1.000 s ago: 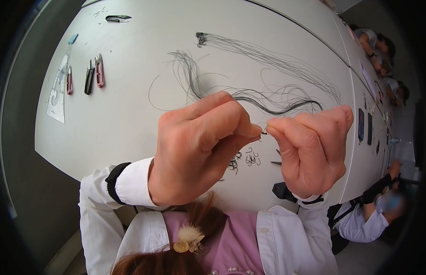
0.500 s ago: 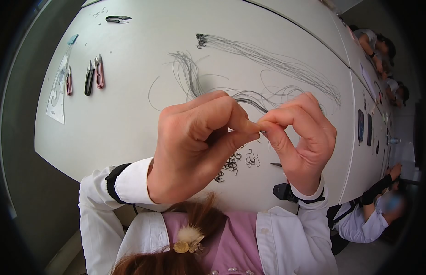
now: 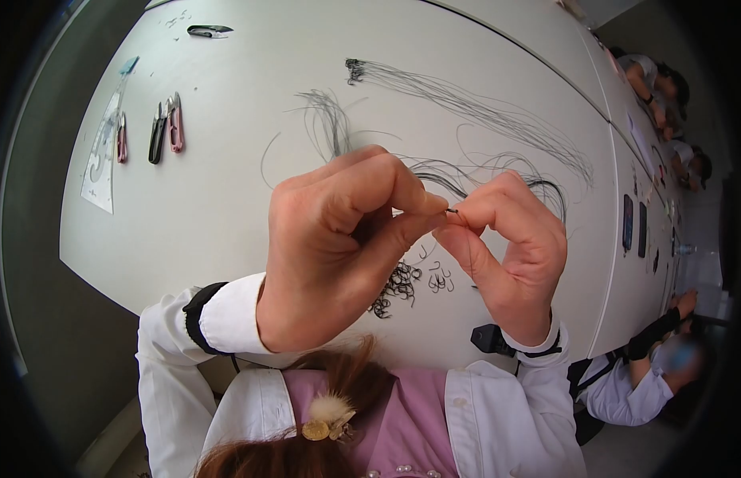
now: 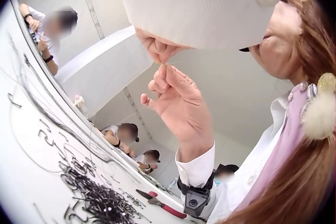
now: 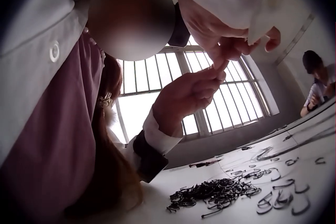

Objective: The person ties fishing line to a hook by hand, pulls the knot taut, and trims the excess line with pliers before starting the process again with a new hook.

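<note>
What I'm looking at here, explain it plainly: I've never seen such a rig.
There is no machine: the left grip and right grip are a person's bare hands. The head picture comes from a camera worn on the head, looking forward and down; the other two come from cameras on the wrists. The left grip pinches a small dark piece, too small to name for sure. The right grip meets it, also pinching, with a fine line over its thumb. On the white table lie dark hooks, thin strands, snips and a see-through set square.

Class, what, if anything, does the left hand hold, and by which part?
The left hand pinches a dark piece, probably a hook; one end protrudes, the gripped part is hidden.
</note>
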The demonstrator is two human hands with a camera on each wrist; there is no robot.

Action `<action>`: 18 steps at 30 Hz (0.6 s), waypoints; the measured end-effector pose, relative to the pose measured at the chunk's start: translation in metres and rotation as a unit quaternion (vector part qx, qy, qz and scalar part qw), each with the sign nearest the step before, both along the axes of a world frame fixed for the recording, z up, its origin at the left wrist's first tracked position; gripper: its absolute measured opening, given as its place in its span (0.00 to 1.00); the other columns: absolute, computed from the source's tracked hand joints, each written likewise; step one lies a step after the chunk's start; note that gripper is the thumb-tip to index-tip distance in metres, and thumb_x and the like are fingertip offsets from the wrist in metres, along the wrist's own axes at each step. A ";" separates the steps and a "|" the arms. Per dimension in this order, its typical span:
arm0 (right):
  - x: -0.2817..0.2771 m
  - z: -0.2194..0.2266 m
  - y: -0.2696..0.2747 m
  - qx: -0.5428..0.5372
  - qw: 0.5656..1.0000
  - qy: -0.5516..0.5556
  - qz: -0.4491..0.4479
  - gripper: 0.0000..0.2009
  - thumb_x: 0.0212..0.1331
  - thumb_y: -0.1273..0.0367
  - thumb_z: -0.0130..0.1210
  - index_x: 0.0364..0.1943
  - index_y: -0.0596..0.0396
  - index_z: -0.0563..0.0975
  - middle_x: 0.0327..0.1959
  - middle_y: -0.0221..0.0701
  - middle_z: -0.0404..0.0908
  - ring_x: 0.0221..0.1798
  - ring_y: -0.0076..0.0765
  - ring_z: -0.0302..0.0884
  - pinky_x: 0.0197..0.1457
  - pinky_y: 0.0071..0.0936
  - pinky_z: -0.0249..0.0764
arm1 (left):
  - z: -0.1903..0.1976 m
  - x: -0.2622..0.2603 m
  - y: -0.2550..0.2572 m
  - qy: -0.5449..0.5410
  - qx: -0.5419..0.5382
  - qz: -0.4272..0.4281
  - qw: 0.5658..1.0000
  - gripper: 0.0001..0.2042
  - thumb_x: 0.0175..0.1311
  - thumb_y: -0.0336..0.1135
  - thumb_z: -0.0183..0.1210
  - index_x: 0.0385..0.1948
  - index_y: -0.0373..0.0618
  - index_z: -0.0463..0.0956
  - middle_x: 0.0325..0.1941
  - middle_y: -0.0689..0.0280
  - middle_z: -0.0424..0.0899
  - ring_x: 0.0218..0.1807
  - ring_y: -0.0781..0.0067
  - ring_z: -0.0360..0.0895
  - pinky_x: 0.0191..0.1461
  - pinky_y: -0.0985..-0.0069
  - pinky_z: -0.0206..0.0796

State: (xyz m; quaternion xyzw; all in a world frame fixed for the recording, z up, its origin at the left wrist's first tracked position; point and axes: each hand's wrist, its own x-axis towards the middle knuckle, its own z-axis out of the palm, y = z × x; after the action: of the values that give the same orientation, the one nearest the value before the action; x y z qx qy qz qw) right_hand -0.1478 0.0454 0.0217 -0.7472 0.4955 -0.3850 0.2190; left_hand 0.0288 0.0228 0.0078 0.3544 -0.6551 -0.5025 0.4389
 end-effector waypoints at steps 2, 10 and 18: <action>0.001 0.000 0.002 -0.063 0.996 0.055 -0.009 0.06 0.39 0.75 0.64 0.22 0.56 0.77 0.22 0.25 0.72 0.26 0.26 0.65 0.33 0.25 0.58 | -0.001 -0.001 -0.001 0.003 -0.015 0.005 1.000 0.04 0.53 0.15 0.57 0.26 0.33 0.74 0.29 0.64 0.75 0.30 0.82 0.71 0.33 0.85 0.63; 0.005 0.002 0.012 -0.277 0.932 0.230 -0.039 0.12 0.30 0.73 0.64 0.26 0.53 0.79 0.26 0.21 0.71 0.27 0.26 0.64 0.38 0.35 0.55 | -0.002 -0.005 -0.001 -0.055 -0.147 0.066 0.985 0.06 0.46 0.15 0.61 0.22 0.35 0.75 0.24 0.64 0.76 0.23 0.80 0.71 0.25 0.84 0.60; 0.002 0.010 0.013 -0.276 0.933 0.230 -0.028 0.10 0.39 0.69 0.66 0.27 0.56 0.79 0.25 0.25 0.71 0.27 0.31 0.64 0.36 0.35 0.58 | -0.003 -0.006 0.001 -0.076 -0.191 0.059 0.977 0.07 0.42 0.16 0.63 0.21 0.36 0.75 0.23 0.63 0.76 0.23 0.76 0.73 0.25 0.83 0.61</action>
State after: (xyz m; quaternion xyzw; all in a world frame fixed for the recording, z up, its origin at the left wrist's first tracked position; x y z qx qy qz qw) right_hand -0.1457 0.0584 0.0313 -0.8322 0.4273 -0.3299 -0.1266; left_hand 0.0232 0.0234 0.0045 0.3395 -0.7480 -0.3130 0.4767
